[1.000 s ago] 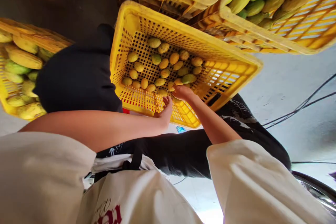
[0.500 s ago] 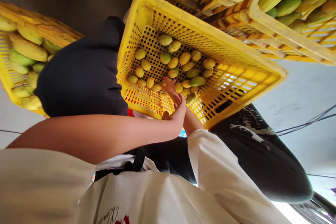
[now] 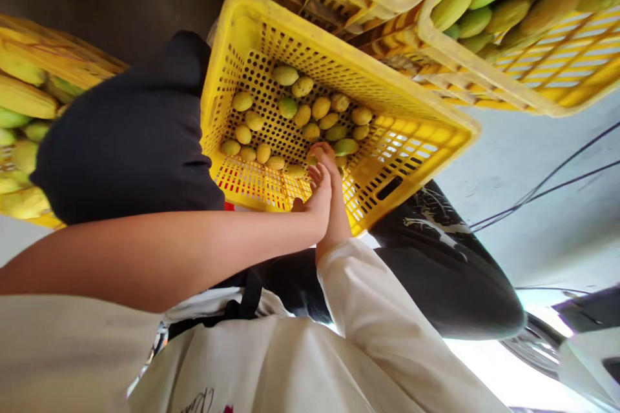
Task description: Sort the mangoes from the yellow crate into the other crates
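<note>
A shallow layer of small yellow and green mangoes [image 3: 295,119] lies on the perforated floor of a yellow crate [image 3: 411,103], which sits tilted near the middle of the view, a little toward twelve o'clock. Both of the person's hands meet at the crate's near wall, at about six o'clock of the fruit. The one whose bare forearm comes in from nine o'clock [image 3: 317,197] rests against that wall with its fingers loose and spread, gripping nothing that I can see. The other one, coming up from a cream sleeve [image 3: 387,329] at five o'clock, reaches over the wall so that its fingertips [image 3: 325,153] touch the nearest mangoes; whether it has actually closed on one I cannot tell, since the first hand covers most of it. Which arm is the person's left and which the right I also cannot tell, as the view seems turned over. A black garment [image 3: 126,142] bulges just beside the crate at nine o'clock. Beyond it, at the nine o'clock edge, stands another yellow crate [image 3: 62,58] of bigger mangoes, and at one o'clock two more crates [image 3: 484,84] are heaped with large green and yellow fruit. Cables [image 3: 547,184] trail across the grey floor [image 3: 542,232] at three o'clock.
</note>
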Available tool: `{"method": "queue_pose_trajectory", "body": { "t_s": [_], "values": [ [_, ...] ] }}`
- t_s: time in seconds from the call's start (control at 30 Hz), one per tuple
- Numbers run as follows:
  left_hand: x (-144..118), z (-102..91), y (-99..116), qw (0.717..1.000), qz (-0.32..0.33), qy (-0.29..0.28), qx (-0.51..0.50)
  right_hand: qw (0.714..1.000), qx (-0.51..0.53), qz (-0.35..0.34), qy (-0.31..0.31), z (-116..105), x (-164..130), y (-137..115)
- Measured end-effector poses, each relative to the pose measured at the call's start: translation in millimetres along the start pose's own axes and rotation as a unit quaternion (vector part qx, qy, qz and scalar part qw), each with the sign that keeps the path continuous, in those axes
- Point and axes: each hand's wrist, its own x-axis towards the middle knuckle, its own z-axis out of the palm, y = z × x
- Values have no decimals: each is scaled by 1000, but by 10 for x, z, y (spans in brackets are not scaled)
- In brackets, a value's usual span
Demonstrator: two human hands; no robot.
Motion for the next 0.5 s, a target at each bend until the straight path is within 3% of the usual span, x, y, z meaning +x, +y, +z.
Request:
{"method": "queue_pose_trajectory", "body": {
  "t_s": [0.13, 0.27, 0.37, 0.5],
  "values": [
    [88, 90, 11, 988, -36, 38, -144, 964, 134, 199, 114, -378, -41, 316],
    [89, 91, 19, 996, -28, 13, -80, 914, 117, 321, 219, -767, 33, 578],
    [51, 35, 6, 999, -23, -7, -36, 922, 101, 336, 165, -874, 154, 679],
    [2, -46, -9, 1000, -20, -22, -9, 931, 106, 329, 120, -817, 294, 706]
  ]
}}
